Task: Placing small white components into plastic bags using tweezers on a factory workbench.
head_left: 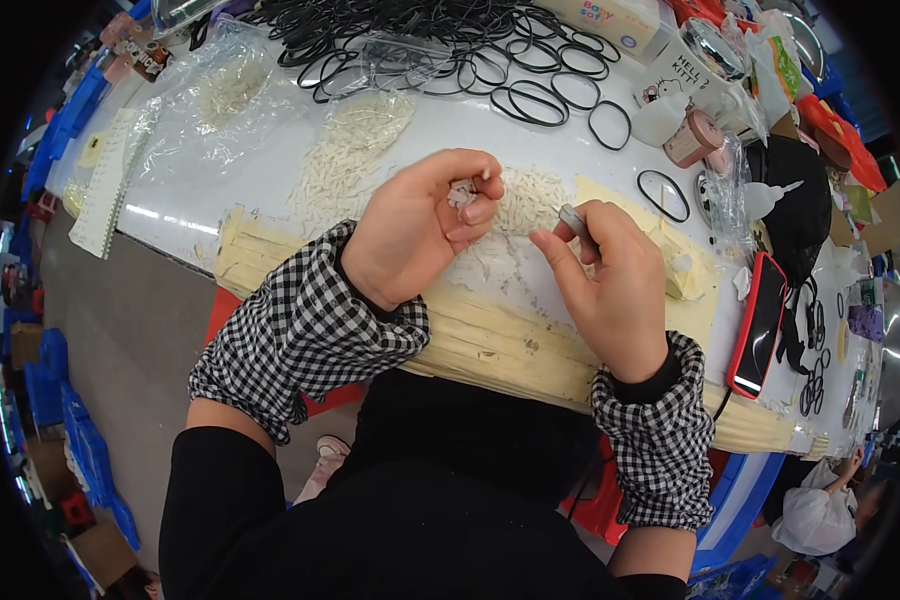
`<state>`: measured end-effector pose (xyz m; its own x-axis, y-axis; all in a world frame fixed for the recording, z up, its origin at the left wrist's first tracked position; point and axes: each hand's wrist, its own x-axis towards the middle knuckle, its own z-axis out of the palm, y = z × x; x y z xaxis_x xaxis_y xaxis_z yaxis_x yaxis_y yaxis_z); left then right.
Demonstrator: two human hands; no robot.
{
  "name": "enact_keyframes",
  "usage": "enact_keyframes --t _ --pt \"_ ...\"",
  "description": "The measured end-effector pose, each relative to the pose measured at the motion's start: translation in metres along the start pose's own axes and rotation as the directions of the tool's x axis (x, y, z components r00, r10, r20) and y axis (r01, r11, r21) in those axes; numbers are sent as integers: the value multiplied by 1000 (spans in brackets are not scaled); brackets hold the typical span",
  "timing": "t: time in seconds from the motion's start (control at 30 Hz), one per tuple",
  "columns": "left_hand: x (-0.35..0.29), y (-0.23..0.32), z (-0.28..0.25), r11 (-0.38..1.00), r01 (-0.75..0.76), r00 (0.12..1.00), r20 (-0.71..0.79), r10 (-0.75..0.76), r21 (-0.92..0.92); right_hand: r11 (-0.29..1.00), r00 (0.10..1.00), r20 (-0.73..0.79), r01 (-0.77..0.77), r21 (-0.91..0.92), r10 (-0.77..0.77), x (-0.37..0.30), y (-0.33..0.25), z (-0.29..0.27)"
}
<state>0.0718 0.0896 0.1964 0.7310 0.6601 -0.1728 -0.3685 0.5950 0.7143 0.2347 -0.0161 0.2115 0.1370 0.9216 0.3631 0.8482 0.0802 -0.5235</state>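
Note:
My left hand (415, 232) is turned palm up over the table edge, its fingers curled round several small whitish pieces (461, 193). One tiny white piece shows between the thumb and fingertip. Opposite it, my right hand (615, 280) pinches a short grey object (574, 221) between thumb and fingers; most of it is hidden in the grip, so its kind cannot be told. Behind and between the hands lies a pile of small white pieces (532, 200). A larger spread of the same pieces (340, 160) lies behind my left hand.
Black rubber rings (530, 103) heap at the back. A clear plastic bag (232, 95) and a white ruler-like strip (115, 180) lie left. On the right are a red-cased phone (757, 325), a pink jar (692, 140) and bottles. Yellowish tape (490, 345) covers the front edge.

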Motion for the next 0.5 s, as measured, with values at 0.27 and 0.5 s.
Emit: enact_keyframes --t 0.27,0.5 --pt "1 -1 -3 984 -15 995 -102 -3 -175 992 995 94 54 -117 -43 -6 1 16" --pt "0 -2 3 999 -13 998 -60 15 44 992 997 26 75 -100 -73 -6 0 15"
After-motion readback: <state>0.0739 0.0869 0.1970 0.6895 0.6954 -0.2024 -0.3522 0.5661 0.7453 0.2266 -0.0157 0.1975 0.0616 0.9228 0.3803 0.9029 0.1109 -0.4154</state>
